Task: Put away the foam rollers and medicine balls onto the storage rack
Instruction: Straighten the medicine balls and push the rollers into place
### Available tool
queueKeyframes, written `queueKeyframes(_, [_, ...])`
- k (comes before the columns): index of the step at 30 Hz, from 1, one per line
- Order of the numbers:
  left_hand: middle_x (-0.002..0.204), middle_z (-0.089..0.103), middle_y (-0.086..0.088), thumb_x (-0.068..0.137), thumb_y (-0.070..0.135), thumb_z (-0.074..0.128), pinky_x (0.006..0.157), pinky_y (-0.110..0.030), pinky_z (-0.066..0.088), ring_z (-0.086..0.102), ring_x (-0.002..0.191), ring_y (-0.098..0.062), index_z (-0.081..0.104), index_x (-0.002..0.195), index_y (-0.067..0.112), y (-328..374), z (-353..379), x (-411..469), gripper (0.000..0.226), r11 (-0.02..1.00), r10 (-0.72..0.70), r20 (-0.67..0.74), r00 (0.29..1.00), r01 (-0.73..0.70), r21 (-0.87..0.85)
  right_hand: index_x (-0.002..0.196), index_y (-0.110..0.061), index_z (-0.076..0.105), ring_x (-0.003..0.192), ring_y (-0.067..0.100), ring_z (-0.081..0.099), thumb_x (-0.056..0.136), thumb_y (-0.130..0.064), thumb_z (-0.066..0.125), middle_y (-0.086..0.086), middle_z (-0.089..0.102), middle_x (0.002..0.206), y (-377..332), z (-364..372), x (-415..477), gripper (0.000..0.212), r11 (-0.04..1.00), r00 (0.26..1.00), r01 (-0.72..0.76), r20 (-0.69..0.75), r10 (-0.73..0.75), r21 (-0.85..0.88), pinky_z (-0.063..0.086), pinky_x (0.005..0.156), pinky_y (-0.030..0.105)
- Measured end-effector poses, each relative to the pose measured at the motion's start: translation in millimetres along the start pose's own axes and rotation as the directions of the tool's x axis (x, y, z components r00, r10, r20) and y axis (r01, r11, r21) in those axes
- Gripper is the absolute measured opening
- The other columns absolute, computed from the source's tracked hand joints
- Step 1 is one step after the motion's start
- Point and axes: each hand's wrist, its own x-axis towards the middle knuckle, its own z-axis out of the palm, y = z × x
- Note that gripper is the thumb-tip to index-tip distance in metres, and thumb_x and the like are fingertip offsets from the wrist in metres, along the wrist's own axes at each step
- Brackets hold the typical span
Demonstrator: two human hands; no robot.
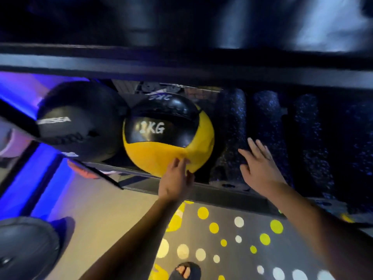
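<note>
Both are open: the medicine ball (167, 136) is touched low by the left hand (176, 178), the right hand (260, 166) held beside.

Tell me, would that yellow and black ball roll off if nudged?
Probably it could: the yellow and black ball is round and bulges past the rack's front rail, where the left hand touches it. The all-black ball and a foam roller flank it, so sideways rolling seems unlikely. Its KG marking suggests heft.
</note>
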Motion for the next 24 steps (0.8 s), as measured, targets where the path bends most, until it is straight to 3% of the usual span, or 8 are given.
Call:
queueKeyframes(4, [0.113,0.057,-0.004,0.09,0.018,0.059,0.073,-0.04,0.047,0.063,0.098,-0.032,0.06,0.112,0.019,-70,-41,-6,0.022,0.954,-0.285,-0.177,0.942,0.261,-0.151,0.138,-0.005,0.056,0.145,0.044,0.033,0.1,-0.036,0.051,0.027,0.042,0.153,-95,-28,63,0.048,0.958,0.976,0.02,-0.213,0.044,0.287,0.032,0.118,0.052])
queueKeyframes(8, [0.118,0.056,-0.008,0.09,0.016,0.06,0.08,-0.043,0.051,0.058,0.11,-0.032,0.061,0.119,0.015,-131,-77,-10,0.029,0.96,-0.28,-0.196,0.94,0.275,-0.053,0.153,-0.015,0.035,0.152,0.04,0.013,0.091,-0.066,0.057,0.018,0.017,0.166,-181,-45,116,0.083,0.97,0.986,0.053,-0.166,-0.013,0.236,0.017,0.123,0.049])
queueKeyframes(10, [0.119,0.056,-0.01,0.088,0.016,0.061,0.08,-0.047,0.054,0.057,0.111,-0.034,0.06,0.121,0.014,-158,-97,-3,0.033,0.972,-0.227,-0.221,0.948,0.236,0.013,0.153,-0.011,0.029,0.147,0.042,0.022,0.075,-0.08,0.064,0.02,0.022,0.162,-215,-53,144,0.11,0.987,0.998,0.027,-0.056,-0.018,0.156,0.016,0.123,0.049])
queueKeyframes(13, [0.118,0.057,-0.012,0.091,0.017,0.061,0.084,-0.044,0.053,0.058,0.11,-0.035,0.059,0.121,0.011,-194,-116,17,0.031,0.985,-0.167,-0.177,0.97,0.172,0.01,0.141,-0.005,0.047,0.103,0.03,0.051,0.036,-0.097,0.071,0.018,0.052,0.123,-257,-60,174,0.141,0.922,0.865,-0.183,0.501,-0.014,0.342,0.037,0.104,0.044])
queueKeyframes(15, [0.114,0.064,-0.012,0.097,0.03,0.06,0.085,-0.043,0.053,0.063,0.107,-0.035,0.06,0.119,0.013,-203,-119,35,0.028,0.96,-0.266,-0.068,0.962,0.258,-0.108,0.152,-0.026,0.034,0.128,0.035,0.047,0.045,-0.104,0.056,0.011,0.044,0.148,-264,-51,185,0.134,0.908,0.929,-0.25,0.349,0.126,0.336,0.032,0.109,0.052])
queueKeyframes(17, [0.112,0.069,-0.013,0.097,0.058,0.055,0.084,-0.048,0.058,0.068,0.102,-0.035,0.06,0.122,0.013,-194,-118,54,0.051,0.775,-0.471,0.2,0.859,0.512,-0.371,0.148,-0.032,0.035,0.142,0.042,0.031,0.083,-0.088,0.039,0.01,0.031,0.158,-259,-45,192,0.087,0.939,0.973,-0.229,0.025,0.23,0.255,0.026,0.114,0.058])
queueKeyframes(20, [0.14,0.057,-0.015,0.078,0.09,0.045,0.077,-0.055,0.063,0.066,0.11,-0.042,0.049,0.145,0.022,-176,-118,76,0.096,0.134,-0.478,0.637,0.605,0.767,-0.628,0.139,-0.019,0.054,0.13,0.049,0.046,0.102,-0.065,0.027,0.024,0.048,0.145,-252,-49,203,0.065,0.948,0.942,-0.226,-0.197,0.271,0.223,0.038,0.107,0.055])
queueKeyframes(24, [0.154,0.05,-0.003,0.033,0.108,0.052,0.074,-0.077,0.05,0.049,0.132,-0.052,0.05,0.146,0.042,-190,-100,81,0.131,-0.084,-0.348,0.764,0.543,0.794,-0.602,0.124,-0.005,0.066,0.12,0.047,0.057,0.104,-0.059,0.028,0.031,0.061,0.128,-234,-55,217,0.068,0.918,0.922,-0.322,-0.143,0.359,0.23,0.045,0.101,0.046])
